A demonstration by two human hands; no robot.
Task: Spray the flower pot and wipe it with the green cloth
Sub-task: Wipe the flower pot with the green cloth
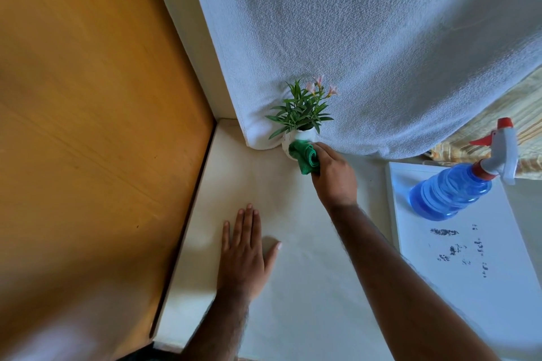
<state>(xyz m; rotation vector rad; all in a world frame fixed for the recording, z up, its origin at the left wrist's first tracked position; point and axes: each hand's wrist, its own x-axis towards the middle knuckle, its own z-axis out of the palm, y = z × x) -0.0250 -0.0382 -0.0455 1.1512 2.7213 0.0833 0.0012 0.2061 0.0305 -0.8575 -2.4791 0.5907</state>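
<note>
Head view: flower pot against curtain.

A soft green cloth, a glossy white pot, a see-through blue plastic bottle, a nubbly white towel, and smooth orange wood.

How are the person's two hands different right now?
The right hand is curled around the green cloth, pressing it on the white flower pot; the left hand holds nothing. The left lies flat, fingers spread, on the cream surface; the right reaches farther away. Both are bare.
</note>
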